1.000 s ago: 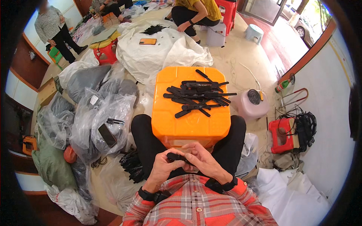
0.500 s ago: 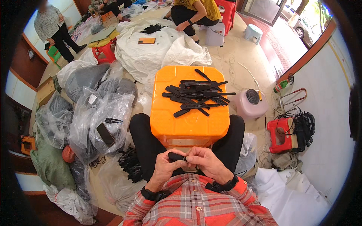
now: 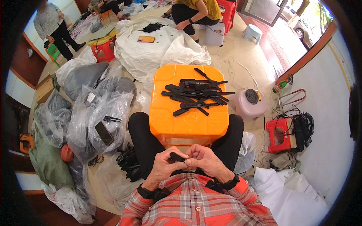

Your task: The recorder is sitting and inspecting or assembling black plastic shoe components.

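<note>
In front of my shirt, both hands work close together on one black strap (image 3: 176,156) with a rounded end. My left hand (image 3: 164,164) pinches it between thumb and fingers. From the other side, my right hand (image 3: 205,161) is closed on its right end, where the fingertips of both hands meet and cover part of the piece. Just beyond stands an orange plastic stool (image 3: 158,124) between my knees. A loose, crisscrossed heap of similar black straps (image 3: 196,93) lies on its top.
Clear plastic bags (image 3: 85,116) crowd the left, with a phone (image 3: 104,133) on one. More black straps (image 3: 130,164) lie by my left knee. To the right are a pinkish jug (image 3: 250,107) and a red stool (image 3: 277,137). A co-worker (image 3: 196,15) sits beyond a white sheet (image 3: 132,56).
The strap's left end has tilted up slightly in my left hand. Both hands remain in nearly the same place, and the heap on the stool is unaltered.
</note>
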A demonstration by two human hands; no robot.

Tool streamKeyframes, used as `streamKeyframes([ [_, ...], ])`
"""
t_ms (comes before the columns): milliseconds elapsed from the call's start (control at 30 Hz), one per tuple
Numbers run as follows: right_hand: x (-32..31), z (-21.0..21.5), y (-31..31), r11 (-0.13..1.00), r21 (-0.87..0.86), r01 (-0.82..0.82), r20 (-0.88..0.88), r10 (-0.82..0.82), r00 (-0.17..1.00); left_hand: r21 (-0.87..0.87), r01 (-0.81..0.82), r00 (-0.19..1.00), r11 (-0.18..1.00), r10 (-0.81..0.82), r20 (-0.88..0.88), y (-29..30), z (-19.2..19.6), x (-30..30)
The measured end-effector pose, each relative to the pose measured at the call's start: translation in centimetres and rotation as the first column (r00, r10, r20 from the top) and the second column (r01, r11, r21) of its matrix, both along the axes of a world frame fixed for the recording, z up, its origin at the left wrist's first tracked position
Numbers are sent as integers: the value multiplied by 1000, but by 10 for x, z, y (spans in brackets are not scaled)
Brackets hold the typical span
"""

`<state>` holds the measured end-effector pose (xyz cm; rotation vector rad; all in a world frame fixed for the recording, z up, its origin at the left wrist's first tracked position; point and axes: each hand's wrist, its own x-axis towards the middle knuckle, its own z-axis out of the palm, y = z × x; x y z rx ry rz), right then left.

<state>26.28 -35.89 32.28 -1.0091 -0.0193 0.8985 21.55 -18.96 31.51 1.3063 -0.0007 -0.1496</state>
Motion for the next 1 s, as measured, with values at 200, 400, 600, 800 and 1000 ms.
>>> streamKeyframes([
  [200,4,4,-4,974,-203,-105,148,136,980,-7,-80,987,997,78,-142,-5,3,-7],
  [400,-2,-6,5,979,-195,56,218,-12,976,158,-159,985,974,168,-43,-10,2,-14],
  [600,-3,0,11,898,-383,216,483,-4,876,91,-159,973,983,172,-154,-13,15,-15],
  [800,0,3,1,921,-388,32,508,185,841,-76,-210,916,975,169,-364,-12,13,-8],
  [1000,3,11,-4,908,-418,7,572,258,779,50,-191,929,980,197,-314,-7,18,-10],
])
